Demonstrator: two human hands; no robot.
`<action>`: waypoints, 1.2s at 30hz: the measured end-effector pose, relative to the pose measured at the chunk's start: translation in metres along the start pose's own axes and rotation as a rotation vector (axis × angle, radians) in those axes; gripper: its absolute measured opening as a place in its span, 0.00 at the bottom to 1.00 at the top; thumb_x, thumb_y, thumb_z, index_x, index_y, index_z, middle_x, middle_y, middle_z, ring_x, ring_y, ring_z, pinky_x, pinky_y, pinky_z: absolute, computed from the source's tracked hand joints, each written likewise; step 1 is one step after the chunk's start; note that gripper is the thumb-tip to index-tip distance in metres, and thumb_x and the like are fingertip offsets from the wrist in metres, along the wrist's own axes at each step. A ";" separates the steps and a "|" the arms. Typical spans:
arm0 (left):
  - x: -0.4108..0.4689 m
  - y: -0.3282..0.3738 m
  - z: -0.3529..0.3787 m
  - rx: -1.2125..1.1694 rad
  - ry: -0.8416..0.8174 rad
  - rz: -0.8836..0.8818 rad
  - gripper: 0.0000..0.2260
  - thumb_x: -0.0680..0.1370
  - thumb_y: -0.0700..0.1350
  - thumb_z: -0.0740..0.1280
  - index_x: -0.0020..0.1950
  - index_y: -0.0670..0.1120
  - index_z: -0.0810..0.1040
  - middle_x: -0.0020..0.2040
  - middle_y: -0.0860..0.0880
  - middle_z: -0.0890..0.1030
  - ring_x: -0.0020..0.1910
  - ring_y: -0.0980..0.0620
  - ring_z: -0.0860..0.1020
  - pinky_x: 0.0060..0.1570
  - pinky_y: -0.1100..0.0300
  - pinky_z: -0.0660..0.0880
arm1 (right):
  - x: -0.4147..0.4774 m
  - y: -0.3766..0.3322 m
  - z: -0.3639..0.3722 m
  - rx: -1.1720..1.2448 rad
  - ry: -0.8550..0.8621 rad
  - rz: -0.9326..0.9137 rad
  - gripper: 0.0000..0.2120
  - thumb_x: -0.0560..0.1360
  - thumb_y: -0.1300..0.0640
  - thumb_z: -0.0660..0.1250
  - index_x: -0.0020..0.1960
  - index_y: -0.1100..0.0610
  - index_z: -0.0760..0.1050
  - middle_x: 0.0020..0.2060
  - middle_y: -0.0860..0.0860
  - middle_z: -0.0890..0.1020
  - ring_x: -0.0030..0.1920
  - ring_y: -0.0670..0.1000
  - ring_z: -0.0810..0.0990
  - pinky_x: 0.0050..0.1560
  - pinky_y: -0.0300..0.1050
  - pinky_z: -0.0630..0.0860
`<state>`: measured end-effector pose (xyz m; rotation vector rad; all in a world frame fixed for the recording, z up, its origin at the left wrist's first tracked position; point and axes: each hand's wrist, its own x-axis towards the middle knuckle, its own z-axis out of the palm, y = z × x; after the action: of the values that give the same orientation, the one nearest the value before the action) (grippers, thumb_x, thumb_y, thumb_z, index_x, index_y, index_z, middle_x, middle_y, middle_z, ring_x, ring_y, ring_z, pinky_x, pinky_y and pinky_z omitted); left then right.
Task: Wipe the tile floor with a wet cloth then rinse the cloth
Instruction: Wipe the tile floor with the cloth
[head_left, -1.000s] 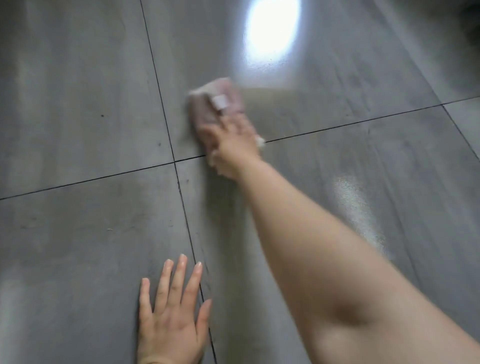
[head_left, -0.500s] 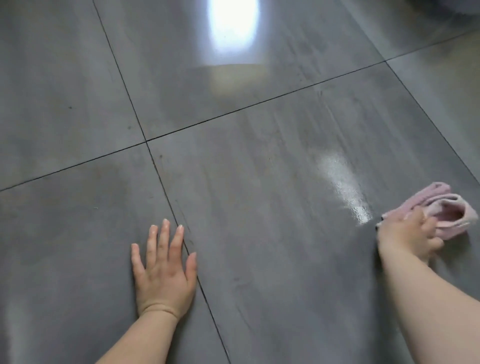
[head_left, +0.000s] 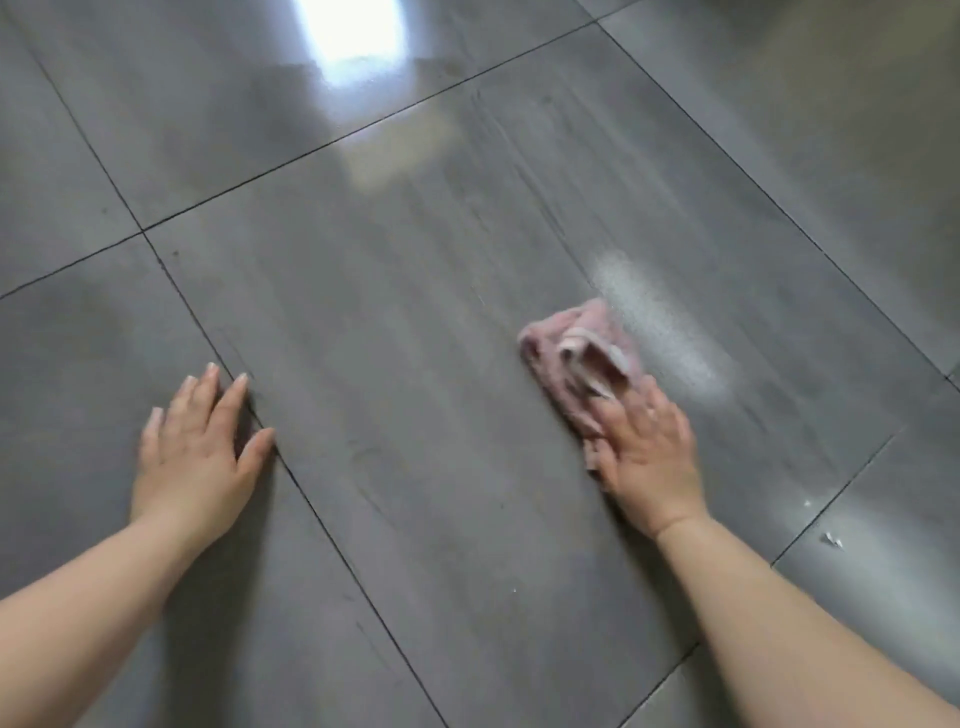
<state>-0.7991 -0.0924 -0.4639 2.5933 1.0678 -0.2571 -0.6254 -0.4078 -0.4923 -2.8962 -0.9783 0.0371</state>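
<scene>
A crumpled pink cloth (head_left: 576, 358) lies on the grey tile floor (head_left: 395, 322), right of centre. My right hand (head_left: 647, 457) presses flat on the cloth's near end, fingers on the fabric. My left hand (head_left: 195, 457) rests flat on the floor at the left, fingers spread across a dark grout line, holding nothing. A pale wet streak (head_left: 654, 332) shines just right of the cloth.
Dark grout lines (head_left: 332, 535) divide the large tiles. A bright light reflection (head_left: 353, 36) glares at the top. Small white specks (head_left: 831, 540) lie on the tile at the lower right.
My right hand swept the cloth from the far tile to the right, then back left toward the centre. My left hand stayed planted on the floor.
</scene>
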 end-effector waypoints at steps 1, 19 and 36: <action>-0.004 -0.001 0.000 0.025 -0.024 0.036 0.25 0.77 0.46 0.61 0.72 0.44 0.59 0.75 0.43 0.55 0.75 0.45 0.51 0.72 0.50 0.46 | -0.019 0.034 -0.009 0.015 -0.036 0.177 0.23 0.67 0.48 0.52 0.60 0.53 0.67 0.61 0.59 0.76 0.61 0.60 0.63 0.55 0.63 0.75; -0.018 -0.002 0.010 0.028 -0.053 0.011 0.24 0.79 0.46 0.57 0.73 0.46 0.54 0.76 0.45 0.52 0.75 0.47 0.48 0.72 0.53 0.42 | -0.107 -0.209 0.019 0.192 -0.081 -0.279 0.15 0.77 0.50 0.52 0.62 0.45 0.66 0.62 0.47 0.67 0.66 0.62 0.60 0.68 0.57 0.51; -0.021 0.000 0.022 0.077 0.024 0.018 0.30 0.72 0.53 0.47 0.73 0.43 0.55 0.76 0.43 0.54 0.75 0.45 0.49 0.72 0.50 0.43 | -0.133 -0.129 -0.006 0.201 -0.052 -0.200 0.24 0.75 0.59 0.56 0.71 0.53 0.63 0.72 0.46 0.64 0.70 0.51 0.66 0.65 0.47 0.66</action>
<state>-0.8150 -0.1136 -0.4785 2.6795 1.0627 -0.2687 -0.8086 -0.3867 -0.4756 -2.6164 -1.1930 0.1870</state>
